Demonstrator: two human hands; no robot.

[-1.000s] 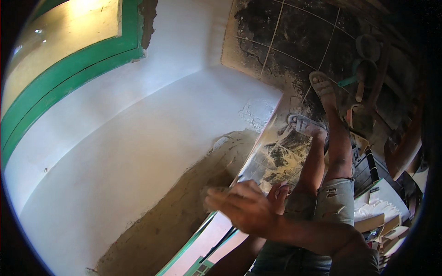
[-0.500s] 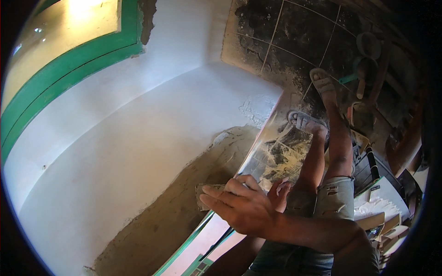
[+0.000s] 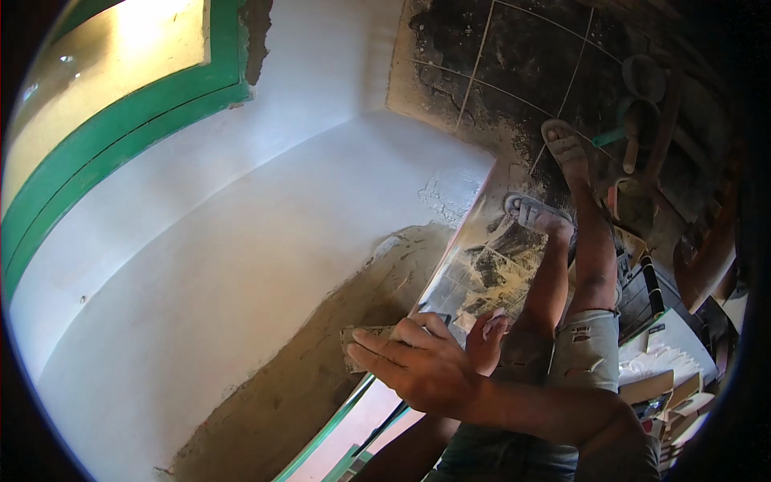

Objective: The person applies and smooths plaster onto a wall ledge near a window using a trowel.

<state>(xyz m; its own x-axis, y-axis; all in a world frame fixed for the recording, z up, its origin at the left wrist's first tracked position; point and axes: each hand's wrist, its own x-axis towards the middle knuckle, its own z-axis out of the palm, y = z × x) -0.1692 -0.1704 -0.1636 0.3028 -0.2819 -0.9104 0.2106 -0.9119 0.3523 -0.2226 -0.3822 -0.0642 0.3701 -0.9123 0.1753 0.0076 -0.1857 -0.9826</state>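
Note:
My right hand reaches in from the lower right, its fingers bent over a flat plastering trowel. The trowel's plaster-smeared blade lies against a strip of brown-grey mortar, near the edge of the white surface; the hand hides most of it. Just beyond the right wrist, my left hand is partly covered by the right arm. Its fingers are curled, with a small pale thing at their tips that I cannot make out. Smooth white plaster borders the mortar on the far side.
A green window frame stands at the upper left. Below the ledge, dark floor tiles carry spilled powder beside my sandalled feet. Pans and handled tools lie at the upper right. Board pieces are heaped at the lower right.
The view has shifted slightly. My right hand has tilted a little with the trowel, and a dark end of the tool shows more beside the knuckles. My left hand stays nearly in place.

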